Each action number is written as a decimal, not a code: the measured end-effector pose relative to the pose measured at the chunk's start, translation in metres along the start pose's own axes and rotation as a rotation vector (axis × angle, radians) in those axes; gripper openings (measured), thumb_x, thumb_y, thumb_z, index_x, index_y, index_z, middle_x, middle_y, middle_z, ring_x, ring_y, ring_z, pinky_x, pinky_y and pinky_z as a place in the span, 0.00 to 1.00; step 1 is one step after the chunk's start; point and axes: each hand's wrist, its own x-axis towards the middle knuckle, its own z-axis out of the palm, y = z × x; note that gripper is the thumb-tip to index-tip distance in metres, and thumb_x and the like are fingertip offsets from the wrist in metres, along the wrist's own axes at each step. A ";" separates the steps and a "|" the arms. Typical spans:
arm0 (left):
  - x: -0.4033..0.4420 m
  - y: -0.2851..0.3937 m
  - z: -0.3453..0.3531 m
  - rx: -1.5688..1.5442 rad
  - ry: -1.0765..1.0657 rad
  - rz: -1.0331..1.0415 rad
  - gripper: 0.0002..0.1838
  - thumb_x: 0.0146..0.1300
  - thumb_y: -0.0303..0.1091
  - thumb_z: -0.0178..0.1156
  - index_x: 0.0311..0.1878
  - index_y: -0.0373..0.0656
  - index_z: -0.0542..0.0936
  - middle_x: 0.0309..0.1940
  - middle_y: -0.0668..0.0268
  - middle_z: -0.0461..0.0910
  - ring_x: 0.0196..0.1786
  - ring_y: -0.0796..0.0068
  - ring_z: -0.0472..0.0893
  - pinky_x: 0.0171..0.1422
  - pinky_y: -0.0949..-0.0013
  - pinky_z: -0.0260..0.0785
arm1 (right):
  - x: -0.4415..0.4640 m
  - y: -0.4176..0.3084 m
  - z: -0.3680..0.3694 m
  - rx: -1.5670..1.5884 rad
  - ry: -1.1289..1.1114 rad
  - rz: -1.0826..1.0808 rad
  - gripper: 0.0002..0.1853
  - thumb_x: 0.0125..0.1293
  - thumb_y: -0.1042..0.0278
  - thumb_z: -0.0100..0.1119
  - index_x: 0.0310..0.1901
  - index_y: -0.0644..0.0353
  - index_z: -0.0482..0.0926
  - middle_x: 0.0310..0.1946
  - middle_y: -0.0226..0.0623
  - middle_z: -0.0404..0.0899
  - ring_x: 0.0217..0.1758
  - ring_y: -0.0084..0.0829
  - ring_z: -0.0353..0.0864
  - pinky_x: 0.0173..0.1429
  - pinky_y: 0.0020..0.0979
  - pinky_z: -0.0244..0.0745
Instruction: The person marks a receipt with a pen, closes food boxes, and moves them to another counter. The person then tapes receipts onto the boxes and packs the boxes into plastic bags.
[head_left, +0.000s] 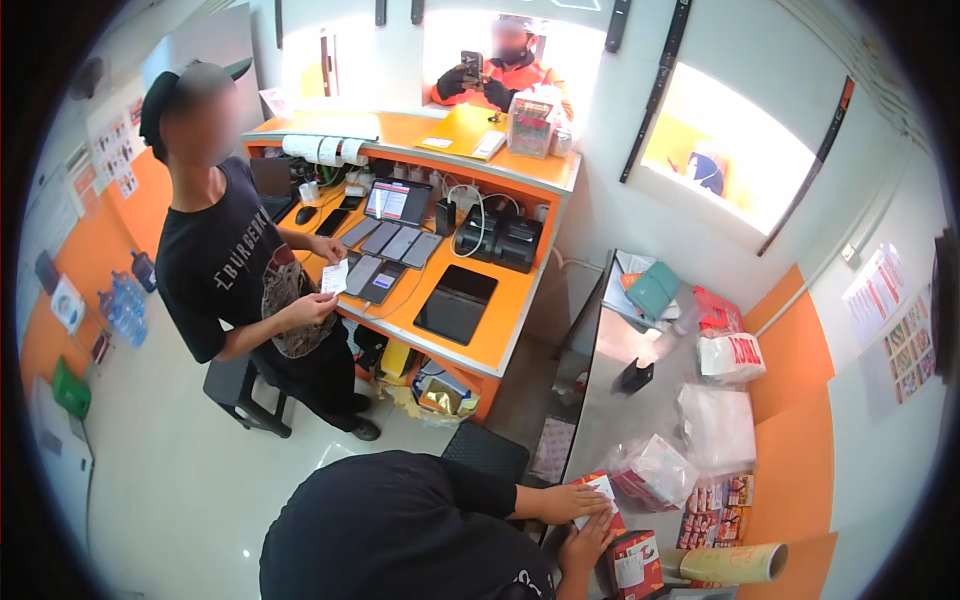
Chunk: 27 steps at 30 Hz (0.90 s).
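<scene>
On the grey table at the right, my left hand (572,502) lies across the top of a red and white box (607,488), its fingers stretched out. My right hand (588,543) rests on the near side of the same box, fingers extended beside the left one. The hands partly hide the box and a white slip or panel on its top. Just below stands another red box (637,565) with a white paper on it. A clear plastic bag (655,472) with something inside sits right beyond my hands.
Farther along the table (610,400) are a black holder (636,376), white plastic bags (717,428) and a teal pouch (655,290). A plastic-film roll (735,563) lies nearby. A co-worker (250,230) holds a paper slip at the orange counter (385,318). Another person stands outside the window.
</scene>
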 end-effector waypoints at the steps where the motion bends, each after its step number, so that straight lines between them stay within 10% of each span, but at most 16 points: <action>1: 0.000 -0.002 -0.003 0.013 0.004 0.011 0.46 0.55 0.33 0.65 0.77 0.36 0.58 0.77 0.53 0.60 0.80 0.58 0.60 0.84 0.53 0.49 | -0.001 -0.001 0.000 0.014 0.012 0.004 0.43 0.70 0.56 0.53 0.79 0.68 0.47 0.82 0.51 0.47 0.86 0.47 0.42 0.83 0.56 0.34; 7: 0.001 -0.001 -0.019 -0.194 0.020 -0.110 0.36 0.58 0.41 0.66 0.69 0.38 0.69 0.69 0.51 0.71 0.72 0.53 0.70 0.74 0.57 0.66 | 0.005 -0.003 -0.001 0.210 0.174 -0.038 0.33 0.70 0.64 0.49 0.75 0.63 0.59 0.77 0.53 0.59 0.83 0.51 0.51 0.81 0.58 0.41; 15: 0.010 -0.012 -0.024 0.159 -0.065 -0.052 0.40 0.66 0.45 0.59 0.76 0.35 0.62 0.78 0.51 0.60 0.80 0.50 0.57 0.84 0.47 0.44 | 0.003 -0.021 -0.003 0.016 0.257 0.225 0.32 0.71 0.61 0.54 0.73 0.66 0.63 0.78 0.56 0.54 0.83 0.53 0.50 0.79 0.67 0.42; 22: 0.037 -0.022 -0.044 0.131 -0.155 -0.006 0.38 0.61 0.53 0.64 0.71 0.45 0.70 0.78 0.50 0.59 0.80 0.44 0.55 0.82 0.38 0.43 | -0.070 -0.027 -0.032 0.429 0.523 0.276 0.26 0.71 0.70 0.54 0.70 0.63 0.67 0.77 0.52 0.59 0.79 0.52 0.60 0.79 0.46 0.56; 27: 0.055 -0.040 -0.044 -0.014 -0.219 0.085 0.36 0.58 0.47 0.70 0.68 0.46 0.71 0.77 0.47 0.60 0.78 0.43 0.58 0.80 0.41 0.48 | -0.153 -0.011 -0.029 0.306 1.043 0.729 0.19 0.70 0.73 0.54 0.62 0.65 0.72 0.59 0.51 0.75 0.61 0.47 0.76 0.67 0.42 0.70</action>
